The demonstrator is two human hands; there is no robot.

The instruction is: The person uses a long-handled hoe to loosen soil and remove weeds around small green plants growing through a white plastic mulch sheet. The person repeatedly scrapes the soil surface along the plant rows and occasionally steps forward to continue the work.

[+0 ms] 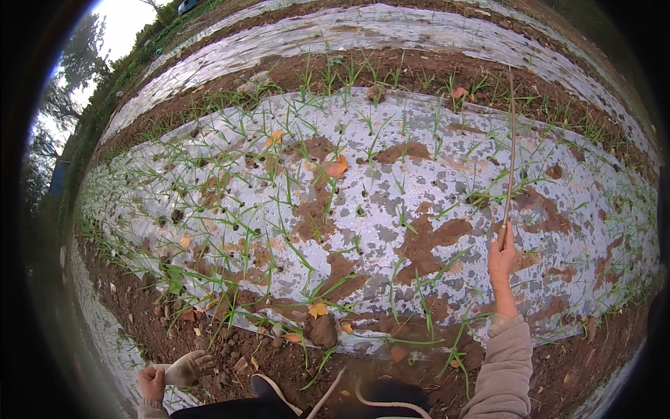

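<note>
My right hand (501,259) is closed around the handle of a long thin rod (512,141), which points away from me over the planted bed. Whether the rod is wood or metal I cannot tell. At the lower left, my left hand (151,385) grips the cuff of a soiled whitish work glove (189,368), whose fingers hang out to the right. Both hands are bare. Beneath the rod lies plastic mulch film (379,238), wet with droplets and patched with brown soil. Slender green seedlings (285,191) grow through holes in it.
My shoes (269,394) stand on a strip of bare soil (230,348) along the bed's near edge. A clod of earth (323,331) and a yellow leaf (317,309) rest on the film's border. Another film-covered bed (377,26) runs beyond a soil furrow (419,65).
</note>
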